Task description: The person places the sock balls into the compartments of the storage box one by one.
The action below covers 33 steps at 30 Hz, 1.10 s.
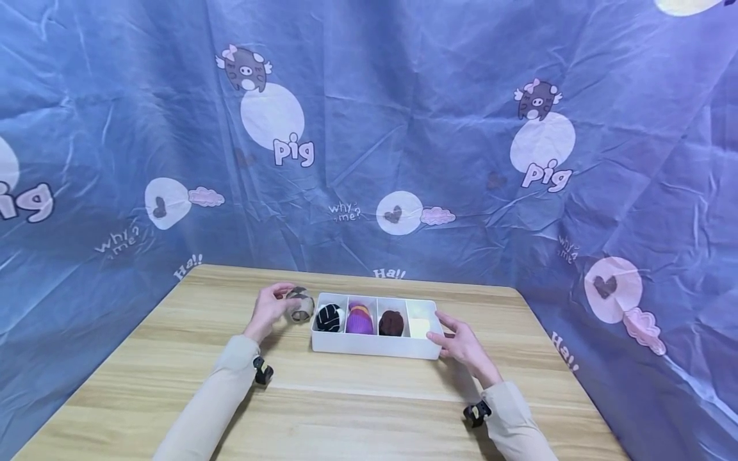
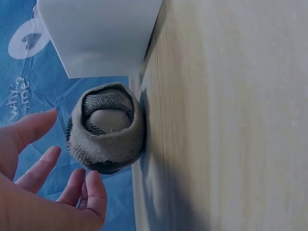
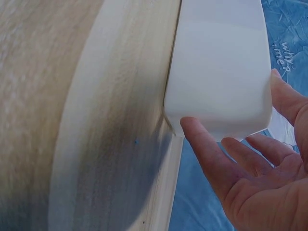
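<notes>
A rolled-up grey-beige patterned sock [image 2: 108, 127] rests on the table just left of a long white divided box [image 1: 375, 346]. My left hand [image 1: 272, 308] is beside this sock with fingers spread; in the left wrist view a gap shows between thumb and sock. Along the box's compartments sit a black-and-white sock roll [image 1: 330, 318], a purple one with an orange band [image 1: 360, 320] and a dark brown one [image 1: 391, 323]. Something pale yellow [image 1: 419, 328] shows in the rightmost compartment, its kind unclear. At that end, my right hand [image 1: 461, 344] touches the box with extended fingers.
The wooden table [image 1: 346, 416] reaches back to a blue cloth backdrop [image 1: 357, 96] printed with pigs and words, which also hangs along both sides. Each wrist carries a small black device, such as the left one [image 1: 262, 371].
</notes>
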Available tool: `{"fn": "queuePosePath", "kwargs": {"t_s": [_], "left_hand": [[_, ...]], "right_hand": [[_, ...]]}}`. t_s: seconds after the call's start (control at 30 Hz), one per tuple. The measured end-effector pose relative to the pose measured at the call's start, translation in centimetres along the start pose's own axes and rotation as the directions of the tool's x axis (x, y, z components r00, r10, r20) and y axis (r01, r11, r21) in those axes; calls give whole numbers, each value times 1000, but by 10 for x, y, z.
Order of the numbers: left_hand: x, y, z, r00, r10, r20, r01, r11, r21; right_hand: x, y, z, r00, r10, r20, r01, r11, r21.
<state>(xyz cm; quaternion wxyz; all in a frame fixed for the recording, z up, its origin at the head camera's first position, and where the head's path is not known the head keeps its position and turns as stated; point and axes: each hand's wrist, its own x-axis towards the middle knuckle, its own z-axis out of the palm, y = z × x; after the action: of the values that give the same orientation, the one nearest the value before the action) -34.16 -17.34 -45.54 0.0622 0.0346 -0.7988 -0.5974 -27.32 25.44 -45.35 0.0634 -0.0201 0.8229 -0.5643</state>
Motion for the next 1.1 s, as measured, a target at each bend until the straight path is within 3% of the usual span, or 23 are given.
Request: {"fn": "queuePosePath", "kwargs": {"t_s": [0.2,0.57,1.1], "left_hand": [[4,-2,2,999,-3,51,6,998,-64],[12,1,5,995,-65,78,74,991,-109],[12,0,10,988,-57,146,77,989,-129]], "right_hand": [[1,1,-1,1000,-1,-3,1,1000,3],[2,-1,-2,999,32,-9,-32,999,6],[-3,-6,-1,1000,20,3,-20,1000,3]]}}
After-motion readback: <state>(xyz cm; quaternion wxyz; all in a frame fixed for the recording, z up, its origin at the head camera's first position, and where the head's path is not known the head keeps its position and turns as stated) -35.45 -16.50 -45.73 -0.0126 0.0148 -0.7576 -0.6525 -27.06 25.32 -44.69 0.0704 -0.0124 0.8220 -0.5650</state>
